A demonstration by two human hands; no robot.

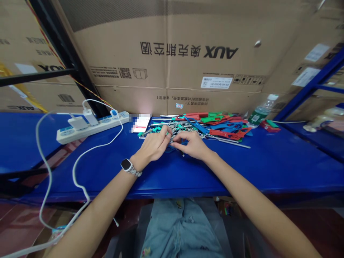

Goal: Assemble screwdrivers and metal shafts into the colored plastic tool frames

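Observation:
My left hand (158, 144), with a watch (126, 165) on its wrist, is over the near side of a heap on the blue table. Its fingers are bent together in a pinch. Facing it closely, my right hand (194, 144) pinches thumb against forefinger. Whatever lies between the fingertips is too small to make out. Just beyond my hands lie small green and metal parts (179, 126), mixed and partly covered by my fingers. On the heap's right are flat blue plastic pieces (227, 126), red plastic pieces (228, 134), green plastic pieces (217, 116) and thin metal rods (233, 144).
A phone (142, 123) leans behind my left hand. To the left, a white power strip (94, 128) carries plugged chargers and a loose white cable (73, 166). A bottle (259, 114) stands right of the heap. Large cardboard boxes (177, 71) wall off the back of the blue table (263, 172).

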